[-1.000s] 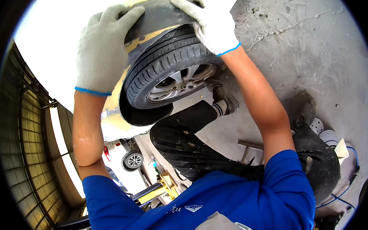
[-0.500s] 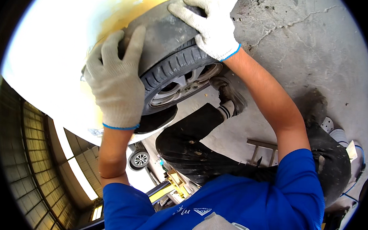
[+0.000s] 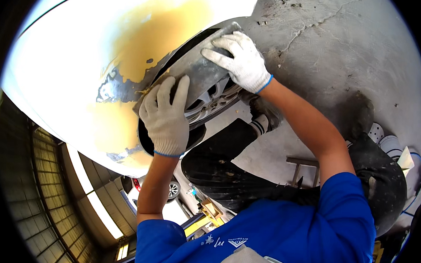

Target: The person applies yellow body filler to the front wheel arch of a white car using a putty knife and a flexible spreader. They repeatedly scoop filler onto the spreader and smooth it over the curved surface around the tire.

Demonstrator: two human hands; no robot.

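Note:
A long, flat, dark grey sanding board (image 3: 204, 67) slants across the wheel arch, in front of the tyre. My left hand (image 3: 166, 118), in a white knit glove with a blue cuff, is closed on its lower-left end. Near the upper-right end my gloved right hand (image 3: 241, 62) grips it, with fingers lying over its face. Behind the board is a white car panel (image 3: 68, 50) bearing yellow filler (image 3: 160, 40) and a bare grey patch (image 3: 114, 86). The board covers most of the tyre; part of the silver wheel (image 3: 204, 107) shows below it.
My bent leg (image 3: 223, 162) in dark trousers lies below the wheel. A metal frame (image 3: 303, 161) and white clogs (image 3: 376, 132) are on the concrete floor (image 3: 326, 56) at right. Another car's wheel (image 3: 173, 190) and a yellow stand (image 3: 210, 216) show at lower left.
Both hands and the board have moved down the picture, the left hand also rightward. More of the panel and its yellow filler shows above the board, and less of the tyre shows.

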